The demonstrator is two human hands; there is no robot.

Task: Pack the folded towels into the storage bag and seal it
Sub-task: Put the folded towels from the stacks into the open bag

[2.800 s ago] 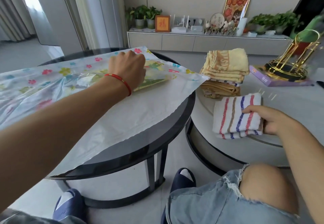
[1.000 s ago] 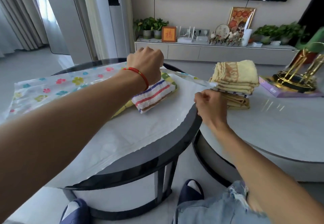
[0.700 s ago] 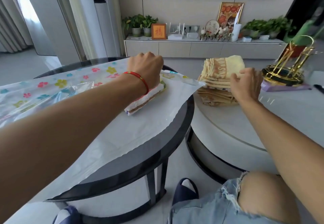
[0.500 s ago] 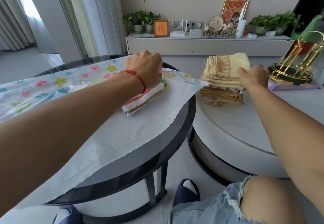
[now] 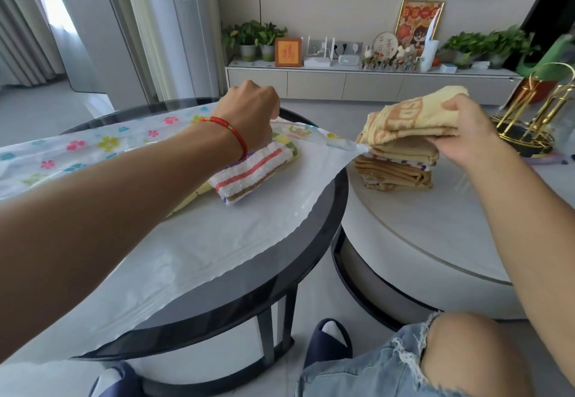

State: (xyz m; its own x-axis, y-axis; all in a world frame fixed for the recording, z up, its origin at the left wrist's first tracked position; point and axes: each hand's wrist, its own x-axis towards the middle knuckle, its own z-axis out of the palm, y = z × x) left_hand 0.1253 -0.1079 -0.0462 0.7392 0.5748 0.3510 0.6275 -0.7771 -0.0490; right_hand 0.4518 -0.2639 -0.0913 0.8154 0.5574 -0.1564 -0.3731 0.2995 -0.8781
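Note:
A flowered plastic storage bag (image 5: 93, 144) lies flat on the dark round glass table (image 5: 311, 235), its white lower sheet spread toward me. My left hand (image 5: 252, 113) grips the bag's upper sheet at the mouth and holds it lifted. A striped folded towel (image 5: 252, 175) lies in the open mouth, on top of a yellow-green one whose edge shows beneath. My right hand (image 5: 463, 132) grips a yellow folded towel (image 5: 413, 116) and holds it just above the stack of folded towels (image 5: 398, 169) on the white round table (image 5: 435, 235).
A gold rack (image 5: 535, 116) stands on the white table to the right of the stack. A low cabinet (image 5: 357, 82) with plants and frames runs along the far wall. My knee in torn jeans (image 5: 435, 362) and slippers are below the tables.
My right hand left the striped towel in the bag mouth, reached to the stack and lifted the top yellow towel. My left hand stayed at the bag's mouth.

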